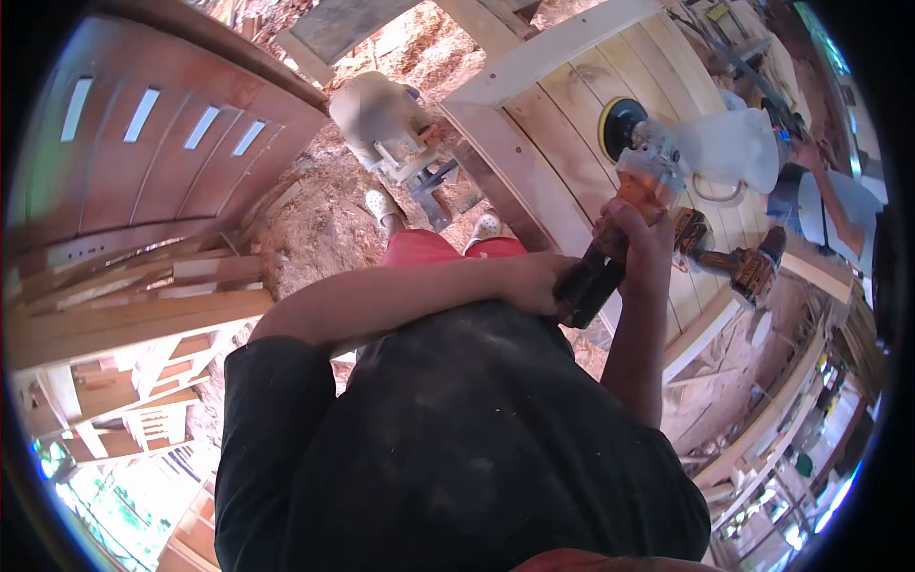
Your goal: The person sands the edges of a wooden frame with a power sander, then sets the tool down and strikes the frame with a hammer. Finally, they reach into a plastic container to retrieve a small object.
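Observation:
My right hand (634, 234) is wrapped around the orange body of an angle grinder (650, 181). A round black pad with a yellow edge (621, 129) is fitted at its head, over a planked wooden panel (558, 124). My left arm crosses my body, and my left hand (538, 283) closes on the grinder's black rear end; its fingers are partly hidden. Just right of the grinder, a cordless drill (753, 267) lies on the panel. Beyond the grinder's head there is a translucent plastic jug (734, 148) with a handle.
Another person's arm (827, 191) reaches in at the right edge. A slatted reddish-brown wooden panel (162, 143) stands at left. Wood shavings (315, 214) cover the ground around my white clogs (381, 205). A pale, partly blurred object (367, 105) stands ahead. Stacked timber (133, 324) lies at left.

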Available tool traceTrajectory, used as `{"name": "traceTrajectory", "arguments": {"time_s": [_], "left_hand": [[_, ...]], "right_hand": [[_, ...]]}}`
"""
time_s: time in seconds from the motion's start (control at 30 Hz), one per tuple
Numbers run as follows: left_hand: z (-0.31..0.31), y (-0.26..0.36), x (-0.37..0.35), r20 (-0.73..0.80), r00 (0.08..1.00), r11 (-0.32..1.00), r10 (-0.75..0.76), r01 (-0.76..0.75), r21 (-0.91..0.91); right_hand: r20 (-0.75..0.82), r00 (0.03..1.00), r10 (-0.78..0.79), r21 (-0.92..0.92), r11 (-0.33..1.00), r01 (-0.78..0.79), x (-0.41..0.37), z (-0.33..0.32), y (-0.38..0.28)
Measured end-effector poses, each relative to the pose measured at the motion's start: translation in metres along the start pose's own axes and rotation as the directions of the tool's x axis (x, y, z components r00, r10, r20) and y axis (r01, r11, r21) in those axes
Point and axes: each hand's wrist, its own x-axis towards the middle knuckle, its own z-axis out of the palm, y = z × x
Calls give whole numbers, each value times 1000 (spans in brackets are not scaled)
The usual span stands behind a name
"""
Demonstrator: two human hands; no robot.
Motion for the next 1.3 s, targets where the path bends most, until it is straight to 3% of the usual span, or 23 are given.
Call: {"name": "traceTrajectory", "arguments": {"time_s": [0.23, 0.37, 0.5, 0.57, 0.67, 0.73, 0.77, 0.87, 0.97, 1.07, 1.17, 1.23, 1.3], "left_hand": [[-54, -14, -41, 159, 986, 999, 49, -52, 10], [-77, -20, -62, 244, 968, 998, 65, -67, 1], [-89, -22, -66, 292, 956, 1000, -23, 22, 7], [-94, -20, -60, 283, 956, 997, -78, 73, 30], [-103, -16, -50, 193, 981, 1000, 1, 1, -8], [-95, -26, -41, 66, 998, 1000, -7, 7, -4], [-94, -24, -39, 7, 1000, 1000, -8, 8, -4], [-103, -12, -25, 113, 987, 990, -111, 99, 102], [-113, 10, -28, 68, 997, 759, -47, -9, 651], [-135, -20, -38, -61, 957, 423, 284, -68, 904], [-170, -56, -66, 50, 934, 19, 354, -61, 998], [-187, -51, -95, -98, 962, 159, 254, 58, 986], [-201, -46, -114, -248, 911, 211, 329, 185, 960]], "right_hand": [[-167, 986, 14, 64, 998, -3, -13, 63, 0], [-199, 980, 1, -24, 1000, -5, -17, 90, 6], [-236, 969, 70, 31, 997, -64, -12, 111, -2], [-208, 976, 68, 16, 998, -66, 0, 112, -2], [-142, 988, 60, -31, 997, -65, 27, 100, -1], [-116, 991, 70, -37, 997, -74, 40, 97, -7], [-166, 986, 10, -224, 973, -48, 45, 102, -14], [-128, 992, 15, -218, 975, -43, 56, 89, -15], [-152, 983, 105, -194, 972, -134, 42, 72, -12], [-193, 966, 174, -254, 942, -220, 15, 54, -3], [-264, 956, 125, -333, 919, -212, -21, 52, 16], [-292, 948, 123, -317, 923, -218, -46, 57, 32], [-293, 926, 239, -249, 916, -315, -62, 73, 35]]}}
